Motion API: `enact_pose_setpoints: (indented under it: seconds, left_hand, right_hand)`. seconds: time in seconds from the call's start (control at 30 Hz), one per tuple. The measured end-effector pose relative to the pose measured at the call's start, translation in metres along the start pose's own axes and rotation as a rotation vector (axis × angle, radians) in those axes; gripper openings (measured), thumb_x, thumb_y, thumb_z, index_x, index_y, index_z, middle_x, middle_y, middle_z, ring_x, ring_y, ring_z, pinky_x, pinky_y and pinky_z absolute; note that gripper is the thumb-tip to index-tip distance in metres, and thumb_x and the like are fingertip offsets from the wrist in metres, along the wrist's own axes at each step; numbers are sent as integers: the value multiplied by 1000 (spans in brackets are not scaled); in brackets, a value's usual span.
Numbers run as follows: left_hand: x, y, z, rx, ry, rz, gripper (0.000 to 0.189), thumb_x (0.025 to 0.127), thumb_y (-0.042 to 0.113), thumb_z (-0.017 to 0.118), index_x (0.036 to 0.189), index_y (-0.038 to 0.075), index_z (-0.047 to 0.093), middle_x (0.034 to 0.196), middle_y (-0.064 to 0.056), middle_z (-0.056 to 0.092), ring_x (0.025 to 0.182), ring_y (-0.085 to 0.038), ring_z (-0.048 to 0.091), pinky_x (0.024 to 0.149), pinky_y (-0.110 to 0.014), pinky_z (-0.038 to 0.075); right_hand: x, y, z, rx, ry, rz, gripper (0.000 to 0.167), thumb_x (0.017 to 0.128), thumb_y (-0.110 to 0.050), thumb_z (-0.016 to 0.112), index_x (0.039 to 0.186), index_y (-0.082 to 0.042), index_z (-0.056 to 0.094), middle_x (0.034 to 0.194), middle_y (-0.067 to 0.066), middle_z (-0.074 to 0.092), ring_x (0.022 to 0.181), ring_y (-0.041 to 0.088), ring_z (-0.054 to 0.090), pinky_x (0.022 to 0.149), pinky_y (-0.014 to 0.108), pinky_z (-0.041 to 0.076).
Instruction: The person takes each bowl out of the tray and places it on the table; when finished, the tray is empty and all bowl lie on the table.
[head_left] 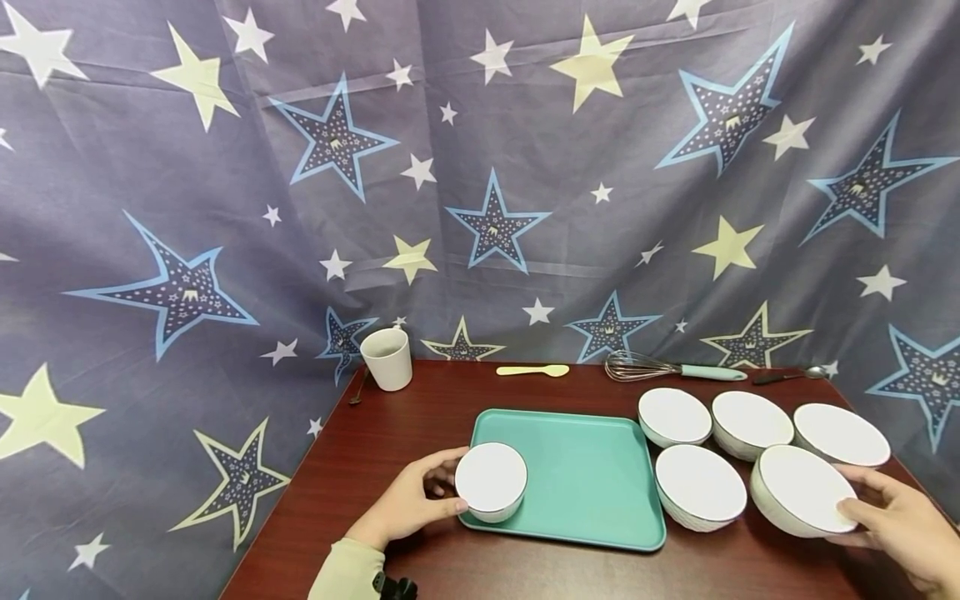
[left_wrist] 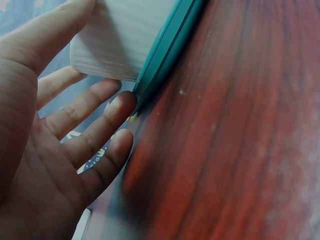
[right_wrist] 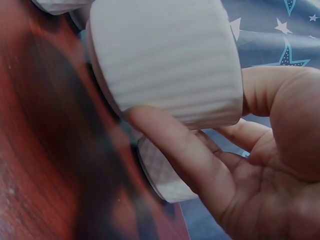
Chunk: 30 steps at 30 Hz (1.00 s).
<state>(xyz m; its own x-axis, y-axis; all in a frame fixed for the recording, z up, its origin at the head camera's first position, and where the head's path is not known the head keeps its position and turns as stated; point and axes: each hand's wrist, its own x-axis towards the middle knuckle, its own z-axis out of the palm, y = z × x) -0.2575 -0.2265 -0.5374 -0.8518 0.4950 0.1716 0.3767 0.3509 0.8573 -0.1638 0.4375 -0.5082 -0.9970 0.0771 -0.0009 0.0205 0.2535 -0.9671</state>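
Observation:
At the left end of the teal tray [head_left: 577, 475] is a small white bowl [head_left: 491, 479]. My left hand [head_left: 416, 496] holds its left side between thumb and index finger; in the left wrist view the other fingers [left_wrist: 95, 142] spread loosely beside the tray's edge. A larger white bowl [head_left: 798, 492] tilts in the grip of my right hand [head_left: 896, 517], at the front right of the group. The right wrist view shows this bowl's ribbed outside [right_wrist: 165, 60], pinched at the side, with part of my fingers hidden behind it.
Several white bowls stand right of the tray, among them a near one [head_left: 701, 487] and a far one [head_left: 675, 417]. Along the back lie a yellow spoon [head_left: 532, 370], a whisk [head_left: 675, 369] and a dark-handled spoon [head_left: 791, 376]. A white mug [head_left: 387, 358] stands back left.

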Motion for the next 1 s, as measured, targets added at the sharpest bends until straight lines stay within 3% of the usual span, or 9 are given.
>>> enact_pose_setpoints:
  seconds: [0.13,0.3,0.57,0.83,1.0]
  left_hand:
    - [0,1,0,-3,-3,-19,74,87,31,88,153,28,54,127,4,69,107,-19,68,86,-36,56]
    - [0,2,0,-11,-5,-22,74,87,31,89,153,29,54,127,5,69,107,-20,68,87,-36,56]
    - [0,2,-1,1,-3,-16,73,88,31,88,153,30,54,126,4,69,106,-20,68,85,-37,56]
    - [-1,2,-1,10,-4,-28,74,87,33,88,152,31,54,125,7,69,107,-19,68,86,-37,56]
    - [0,1,0,9,-5,-7,73,88,31,88,153,29,54,126,5,69,106,-20,68,85,-37,56]
  right_hand:
    - [1,3,-1,-55,11,30,70,99,11,54,99,-59,58,93,8,68,71,22,74,62,44,62]
    - [1,6,-1,-67,6,31,71,97,12,54,98,-58,59,92,11,68,70,23,74,63,45,62]
    - [7,7,-3,-95,-22,100,45,97,9,56,113,-33,63,97,16,68,74,27,74,67,46,63]
    - [8,16,-4,-48,-66,84,64,98,9,54,99,-54,58,96,15,67,76,26,74,67,46,63]
    - [9,17,-4,-37,-67,93,60,99,9,55,101,-51,60,97,15,68,76,26,74,68,46,63]
